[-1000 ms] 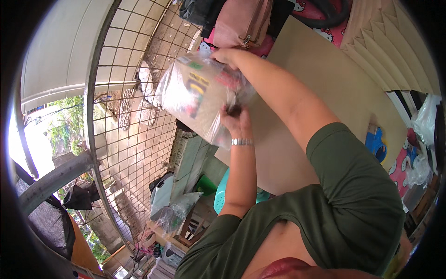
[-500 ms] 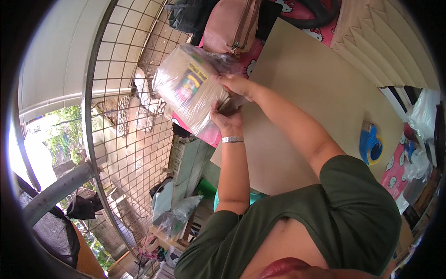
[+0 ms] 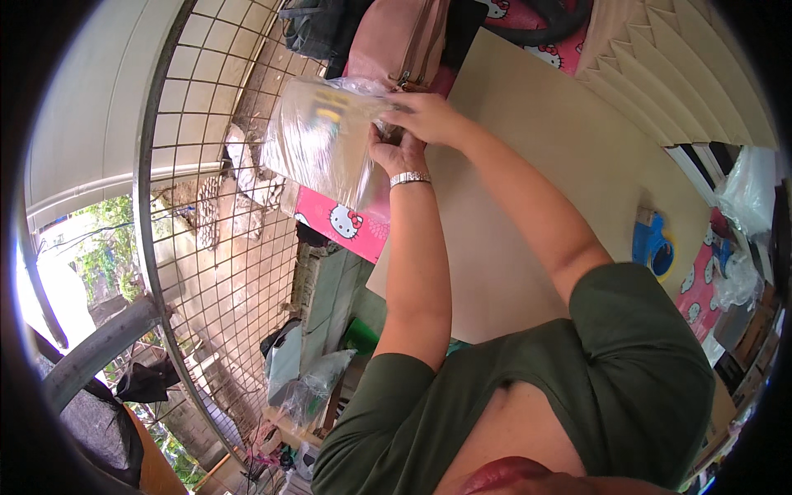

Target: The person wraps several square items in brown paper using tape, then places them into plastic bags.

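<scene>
We handle the plastic-wrapped package [image 3: 318,140] just beside the pink bag [image 3: 384,45]: left grip [image 3: 400,154] clasping its edge, right grip's [image 3: 427,120] closure hidden; next seemingly calls for steadiness.

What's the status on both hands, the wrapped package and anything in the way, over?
Left hand, right hand: both at right side of plastic-wrapped package. Pink bag close beyond, not plainly blocking. Blue tape dispenser off right.
</scene>
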A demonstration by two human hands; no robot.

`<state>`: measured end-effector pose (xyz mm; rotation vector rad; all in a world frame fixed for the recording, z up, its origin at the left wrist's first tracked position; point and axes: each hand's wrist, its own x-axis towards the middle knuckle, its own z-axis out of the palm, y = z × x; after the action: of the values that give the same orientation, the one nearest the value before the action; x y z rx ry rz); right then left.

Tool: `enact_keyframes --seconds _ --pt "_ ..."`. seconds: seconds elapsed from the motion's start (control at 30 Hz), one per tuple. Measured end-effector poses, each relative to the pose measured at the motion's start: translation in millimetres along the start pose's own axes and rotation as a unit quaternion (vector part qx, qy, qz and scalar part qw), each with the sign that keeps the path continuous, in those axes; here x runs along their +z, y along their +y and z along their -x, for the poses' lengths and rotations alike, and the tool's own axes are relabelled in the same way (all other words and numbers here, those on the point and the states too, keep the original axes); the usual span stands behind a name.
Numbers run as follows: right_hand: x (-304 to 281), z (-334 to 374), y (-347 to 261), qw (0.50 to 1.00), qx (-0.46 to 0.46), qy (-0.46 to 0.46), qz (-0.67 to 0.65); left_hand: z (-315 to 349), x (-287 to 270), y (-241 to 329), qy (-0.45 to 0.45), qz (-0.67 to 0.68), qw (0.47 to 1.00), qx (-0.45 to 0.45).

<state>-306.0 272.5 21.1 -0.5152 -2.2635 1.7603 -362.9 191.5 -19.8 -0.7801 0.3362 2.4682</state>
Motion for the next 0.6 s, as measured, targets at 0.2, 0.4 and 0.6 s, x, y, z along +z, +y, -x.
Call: enact_keyframes --seconds 0.2,0.4,0.6 --pt "-78.5 144.3 34.8 0.976 0.112 0.148 -0.117 20.3 -1.3 -5.0 -0.014 -0.279 0.959 -0.046" --pt "-163.4 276.4 38.2 0.943 0.119 0.276 0.145 115.7 -14.0 27.6 -0.058 -0.6 0.793 -0.088" --pt "-151.2 341.6 9.2 0.939 0.07 0.234 0.242 108.9 -46.5 109.3 0.017 -0.734 0.546 0.403"
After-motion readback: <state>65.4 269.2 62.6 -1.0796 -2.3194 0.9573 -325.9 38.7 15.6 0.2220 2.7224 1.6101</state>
